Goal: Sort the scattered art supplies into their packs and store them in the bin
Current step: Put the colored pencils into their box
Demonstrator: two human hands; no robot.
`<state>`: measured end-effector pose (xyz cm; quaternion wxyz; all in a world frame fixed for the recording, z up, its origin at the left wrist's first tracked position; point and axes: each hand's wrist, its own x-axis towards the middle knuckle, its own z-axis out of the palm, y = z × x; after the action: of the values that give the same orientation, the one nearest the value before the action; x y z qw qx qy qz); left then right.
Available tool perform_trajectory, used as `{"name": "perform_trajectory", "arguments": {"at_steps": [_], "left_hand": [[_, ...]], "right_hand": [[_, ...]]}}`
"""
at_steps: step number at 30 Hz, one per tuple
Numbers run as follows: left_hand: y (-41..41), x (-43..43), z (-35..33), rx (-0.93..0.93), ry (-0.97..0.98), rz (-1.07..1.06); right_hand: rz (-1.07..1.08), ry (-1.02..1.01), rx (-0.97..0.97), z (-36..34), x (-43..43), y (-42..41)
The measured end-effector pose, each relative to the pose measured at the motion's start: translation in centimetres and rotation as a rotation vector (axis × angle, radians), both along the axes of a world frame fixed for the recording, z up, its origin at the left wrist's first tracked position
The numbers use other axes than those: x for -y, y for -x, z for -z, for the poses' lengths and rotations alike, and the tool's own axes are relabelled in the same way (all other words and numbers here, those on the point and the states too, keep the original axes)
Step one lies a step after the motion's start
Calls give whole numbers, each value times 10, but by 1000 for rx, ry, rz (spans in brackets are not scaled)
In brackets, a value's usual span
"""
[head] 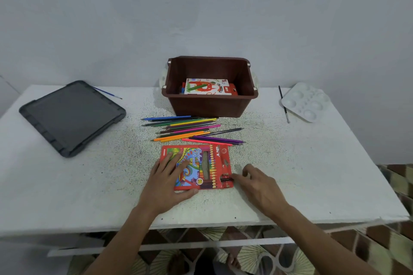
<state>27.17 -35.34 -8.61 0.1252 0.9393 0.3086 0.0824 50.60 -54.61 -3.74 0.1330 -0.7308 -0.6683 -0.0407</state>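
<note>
**Pencil pack pinned flat, colours lying loose**

The person's left hand (165,181) is lying flat w/ fingers straight, pressing the red colour-pencil pack (201,167) onto the white counter (312,174), near its front edge. The right hand (257,185) is reaching to the pack's right end, fingers loosely bent, tips by a dark pencil end there; can't tell if it's pinching. Loose colour pencils (192,129) are lying in a row btwn the pack & the brown bin (210,105), which is sitting at the back w/ an oil-pastels box (207,87) inside. A dark grey lid (71,116) is resting far left; a white palette (306,101) & brush (283,105) far right.
</note>
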Motion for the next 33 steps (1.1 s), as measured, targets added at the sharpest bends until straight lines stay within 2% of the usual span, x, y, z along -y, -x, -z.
{"name": "perform_trajectory", "arguments": {"at_steps": [3,6,12,22,33], "left_hand": [[0,0,-1,2,1,1],[0,0,-2,-25,-2,1],[0,0,-4,-27,0,3],[0,0,-1,-13,0,4],[0,0,-3,3,20,5]], "right_hand": [[-46,-7,-12,8,-6,8],[-75,4,-122,16,-7,11],[48,-16,-323,21,-11,1],[316,-19,-172,1,-49,-46],[362,190,-66,-9,-82,-60]]}}
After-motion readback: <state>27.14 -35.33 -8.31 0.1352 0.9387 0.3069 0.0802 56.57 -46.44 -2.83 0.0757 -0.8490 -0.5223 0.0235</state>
